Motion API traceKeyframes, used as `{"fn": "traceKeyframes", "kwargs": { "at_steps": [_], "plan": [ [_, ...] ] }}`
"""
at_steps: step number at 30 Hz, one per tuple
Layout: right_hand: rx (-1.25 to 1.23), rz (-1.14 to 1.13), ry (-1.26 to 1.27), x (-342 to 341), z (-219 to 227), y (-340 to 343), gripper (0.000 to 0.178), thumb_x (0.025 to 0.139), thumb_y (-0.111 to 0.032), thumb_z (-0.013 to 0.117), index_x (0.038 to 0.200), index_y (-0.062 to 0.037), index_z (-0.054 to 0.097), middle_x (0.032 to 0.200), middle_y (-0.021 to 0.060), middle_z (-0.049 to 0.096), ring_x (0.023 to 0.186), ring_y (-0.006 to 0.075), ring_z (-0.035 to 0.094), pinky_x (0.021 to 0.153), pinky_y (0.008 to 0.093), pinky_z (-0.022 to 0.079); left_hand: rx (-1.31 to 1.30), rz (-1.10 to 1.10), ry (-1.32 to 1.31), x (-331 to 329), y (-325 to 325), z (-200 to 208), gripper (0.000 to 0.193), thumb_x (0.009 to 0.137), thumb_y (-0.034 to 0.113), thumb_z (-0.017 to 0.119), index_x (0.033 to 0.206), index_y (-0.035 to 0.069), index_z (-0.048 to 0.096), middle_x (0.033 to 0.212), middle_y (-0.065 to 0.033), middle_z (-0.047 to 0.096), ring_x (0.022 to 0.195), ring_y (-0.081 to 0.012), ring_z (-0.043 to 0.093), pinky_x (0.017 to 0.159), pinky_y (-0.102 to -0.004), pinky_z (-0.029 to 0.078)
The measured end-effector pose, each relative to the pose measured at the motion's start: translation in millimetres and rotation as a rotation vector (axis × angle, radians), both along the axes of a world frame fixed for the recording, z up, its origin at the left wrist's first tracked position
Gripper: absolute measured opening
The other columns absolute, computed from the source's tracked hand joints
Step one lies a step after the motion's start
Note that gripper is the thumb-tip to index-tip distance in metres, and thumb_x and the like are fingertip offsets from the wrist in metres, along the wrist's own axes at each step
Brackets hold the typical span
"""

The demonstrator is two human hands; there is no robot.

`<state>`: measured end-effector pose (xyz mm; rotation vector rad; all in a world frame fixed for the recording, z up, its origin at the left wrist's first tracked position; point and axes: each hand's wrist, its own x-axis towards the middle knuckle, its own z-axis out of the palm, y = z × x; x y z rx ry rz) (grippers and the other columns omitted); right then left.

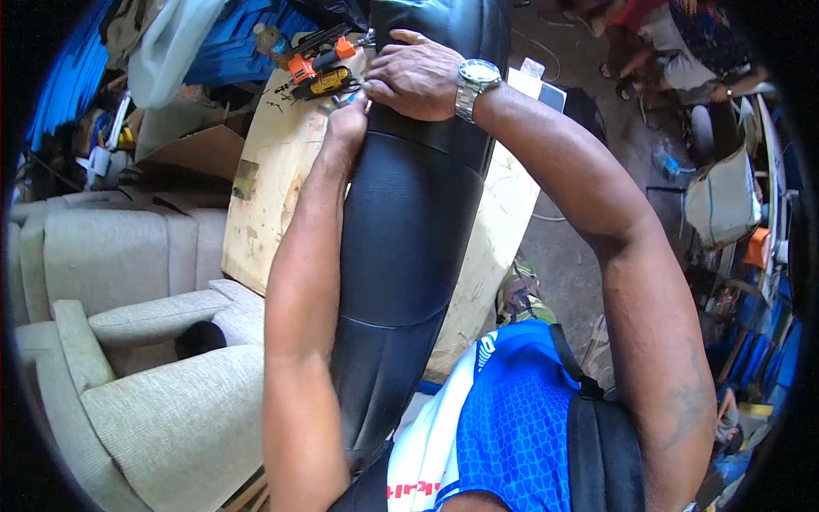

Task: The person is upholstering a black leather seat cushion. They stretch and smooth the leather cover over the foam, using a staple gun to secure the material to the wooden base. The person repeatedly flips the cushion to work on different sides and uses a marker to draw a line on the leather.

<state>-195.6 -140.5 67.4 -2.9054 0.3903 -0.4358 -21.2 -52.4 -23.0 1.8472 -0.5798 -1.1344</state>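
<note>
Seen from above, laid on a plywood worktop (256,213) directly in front of the wearer's body: a long, padded, black leather-look cushion (405,222). Near end apparently reaching past the worktop's near edge.

Resting across the cushion's upper part: right hand (418,77), with a silver metal-band wristwatch (478,78) at the wrist and fingers bent over the cushion's left side. Curled low against that same side, partly hidden: left hand (347,125), close to the right fingertips. Cannot tell, for either hand, whether pinching the cover, grasping something small or merely pressing. Lying just past the left hand: an orange-and-black hand tool (301,68) and a yellow-and-black tool (331,82).

Possible trouble, by judgement: nipping a fingertip, from crowding both hands into one tight spot; knocking the tools or scuffing the smooth cover on them, for lack of room; sliding or tipping of the cushion, from uneven pressure on an overhanging length.

Pointing lengthwise away from the body, nearly straight up the view, leaning slightly right at the far end and running out of sight there. Seams crossing the width. Cannot tell front end from back.
</note>
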Motion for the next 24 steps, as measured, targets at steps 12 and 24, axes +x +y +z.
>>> {"fn": "traceKeyframes", "kwargs": {
  "at_steps": [12, 24],
  "plan": [
    [1.532, -0.703, -0.110, -145.7, -305.5, 326.3, 0.067, 0.104, -0.049, 0.031, 0.146, 0.0018, 0.040, 0.146, 0.0293, 0.045, 0.138, 0.0415, 0.042, 0.115, 0.0459, 0.033, 0.004, -0.301, -0.409, 73.2, 6.2, 18.0, 0.038, 0.100, 0.032, 0.057, 0.118, 0.001, 0.069, 0.112, -0.0077, 0.074, 0.096, -0.0138, 0.067, 0.086, -0.0307, 0.051],
    [1.837, -0.526, 0.204, -142.4, -327.0, 342.8, 0.068, 0.098, -0.055, 0.042, 0.151, -0.0122, 0.040, 0.150, 0.0203, 0.047, 0.140, 0.0412, 0.040, 0.113, 0.0662, 0.023, 0.151, 0.007, -0.690, 37.0, 132.3, 123.8, 0.038, 0.101, 0.030, 0.057, 0.118, -0.001, 0.069, 0.113, -0.0075, 0.073, 0.099, -0.0150, 0.066, 0.087, -0.0309, 0.051]
  ]
}}
